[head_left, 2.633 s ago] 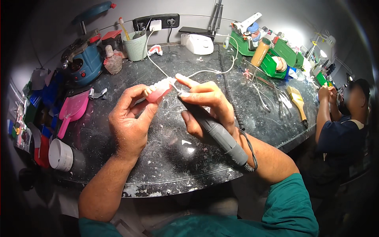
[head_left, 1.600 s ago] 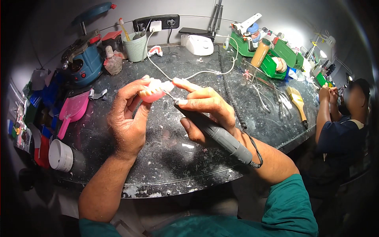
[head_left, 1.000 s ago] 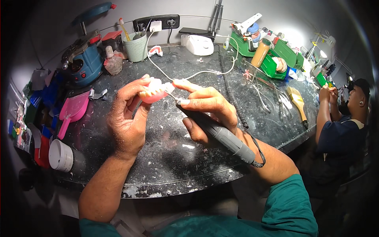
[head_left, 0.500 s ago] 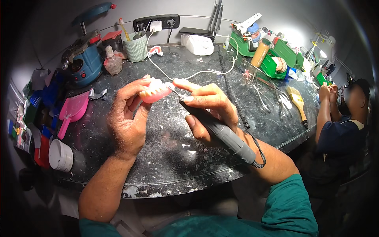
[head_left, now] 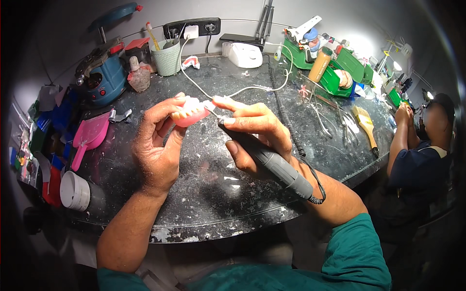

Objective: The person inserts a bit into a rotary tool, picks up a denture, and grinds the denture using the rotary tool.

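A pink denture with pale teeth is pinched between the thumb and fingers of my left hand, held up above the dark bench. My right hand grips a black handpiece like a pen, its thin metal tip against or very close to the denture's right end. The right index finger reaches forward beside the teeth. A coiled cord leaves the handpiece's back end near my right wrist. Glare on the teeth hides exactly where the tip meets them.
The black, white-specked bench holds a pink dustpan, white tub, blue machine, and woven cup. To the right lie a paintbrush, wire tools and green bins. A co-worker sits at far right.
The handpiece and my right hand have shifted very slightly left. My left hand and the denture stay nearly still. The co-worker's hands and arms have moved slightly.
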The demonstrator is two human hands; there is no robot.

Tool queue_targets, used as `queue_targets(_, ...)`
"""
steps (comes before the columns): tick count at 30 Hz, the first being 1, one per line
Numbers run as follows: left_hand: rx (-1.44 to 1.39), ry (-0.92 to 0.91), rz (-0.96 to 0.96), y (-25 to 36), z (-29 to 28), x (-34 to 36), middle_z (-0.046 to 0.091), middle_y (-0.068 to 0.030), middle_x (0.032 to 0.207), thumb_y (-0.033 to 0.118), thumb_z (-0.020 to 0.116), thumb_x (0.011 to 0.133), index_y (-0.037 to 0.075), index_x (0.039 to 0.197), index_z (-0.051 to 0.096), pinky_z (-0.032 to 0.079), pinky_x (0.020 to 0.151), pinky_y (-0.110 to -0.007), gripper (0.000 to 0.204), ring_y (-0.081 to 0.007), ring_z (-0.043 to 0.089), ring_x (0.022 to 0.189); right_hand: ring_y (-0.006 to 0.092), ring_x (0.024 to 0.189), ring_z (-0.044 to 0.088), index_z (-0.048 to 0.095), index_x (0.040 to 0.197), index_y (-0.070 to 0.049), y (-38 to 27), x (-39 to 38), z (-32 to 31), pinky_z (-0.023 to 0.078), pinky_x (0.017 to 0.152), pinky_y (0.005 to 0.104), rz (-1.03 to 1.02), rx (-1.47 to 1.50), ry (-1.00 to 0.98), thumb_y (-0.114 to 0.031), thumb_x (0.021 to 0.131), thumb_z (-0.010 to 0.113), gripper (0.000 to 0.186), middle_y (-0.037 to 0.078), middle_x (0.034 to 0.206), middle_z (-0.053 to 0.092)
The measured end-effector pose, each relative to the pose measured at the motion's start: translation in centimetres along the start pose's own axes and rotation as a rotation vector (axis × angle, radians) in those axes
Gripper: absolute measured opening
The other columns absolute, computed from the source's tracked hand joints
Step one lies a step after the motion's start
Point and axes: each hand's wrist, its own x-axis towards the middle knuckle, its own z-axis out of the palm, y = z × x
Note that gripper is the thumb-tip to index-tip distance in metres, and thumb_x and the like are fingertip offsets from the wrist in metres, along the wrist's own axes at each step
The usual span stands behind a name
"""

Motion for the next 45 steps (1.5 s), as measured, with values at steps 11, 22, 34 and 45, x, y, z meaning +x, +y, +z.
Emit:
queue_targets(11,0.072,0.043,0.02,0.28,0.24,0.24,0.063,-0.0147,0.126,-0.011,0.066,0.089,0.002,0.114,0.062,0.051,0.106,-0.038,0.029,-0.0268,0.06,0.125,0.0329,0.103,0.071,0.066,0.109,-0.001,-0.17,0.2,-0.12,0.056,0.098,0.0465,0.015,0.036,-0.037,0.01,0.07,0.074,0.041,0.013,0.095,0.066)
queue_targets(22,0.149,-0.002,0.033,0.45,0.04,0.08,0.061,-0.0149,0.129,-0.008,0.065,0.092,0.002,0.117,0.06,0.048,0.108,-0.037,0.027,-0.0249,0.059,0.124,0.0343,0.105,0.07,0.066,0.11,-0.002,-0.04,0.03,-0.19,0.056,0.095,0.0441,0.003,0.032,-0.056,0.009,0.07,0.076,0.043,0.013,0.096,0.067)
queue_targets(34,0.15,0.012,0.047,0.6,0.14,0.11,0.062,-0.0136,0.125,-0.012,0.066,0.088,0.002,0.115,0.062,0.049,0.107,-0.037,0.031,-0.0251,0.06,0.123,0.0312,0.099,0.071,0.066,0.111,-0.002,0.04,0.02,0.03,0.055,0.1,0.048,-0.005,0.014,-0.015,0.009,0.07,0.076,0.044,0.012,0.094,0.066)
queue_targets(45,0.137,0.025,0.04,0.48,0.23,0.13,0.063,-0.0126,0.122,-0.012,0.068,0.085,0.002,0.114,0.063,0.051,0.106,-0.038,0.033,-0.0258,0.061,0.123,0.0223,0.091,0.065,0.061,0.112,0.004,0.25,0.39,-0.03,0.048,0.103,0.0657,-0.08,0.051,-0.09,0.01,0.077,0.07,0.036,0.015,0.099,0.061)
